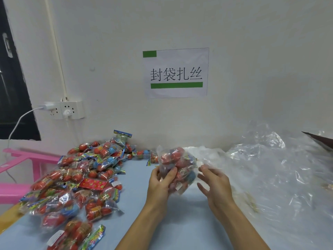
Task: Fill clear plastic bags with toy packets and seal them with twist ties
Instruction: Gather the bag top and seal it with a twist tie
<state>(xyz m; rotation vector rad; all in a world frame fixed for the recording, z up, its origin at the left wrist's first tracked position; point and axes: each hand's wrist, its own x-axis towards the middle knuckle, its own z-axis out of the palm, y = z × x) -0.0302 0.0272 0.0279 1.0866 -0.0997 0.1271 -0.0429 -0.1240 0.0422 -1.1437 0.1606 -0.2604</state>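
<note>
My left hand point(162, 183) grips a clear plastic bag point(177, 166) filled with red and blue toy packets, held above the light blue table point(180, 222). My right hand point(212, 181) hovers just right of the bag with fingers spread and relaxed, its fingertips near the bag's edge; contact is unclear because of blur. A large heap of loose toy packets point(81, 183) lies on the table to the left. A pile of empty clear plastic bags point(270, 168) covers the right side.
A pink plastic stool point(23, 165) stands left of the table. On the wall are a power socket point(63, 110) with a white cable and a paper sign point(175, 73). A dark object point(319, 138) pokes in at the far right.
</note>
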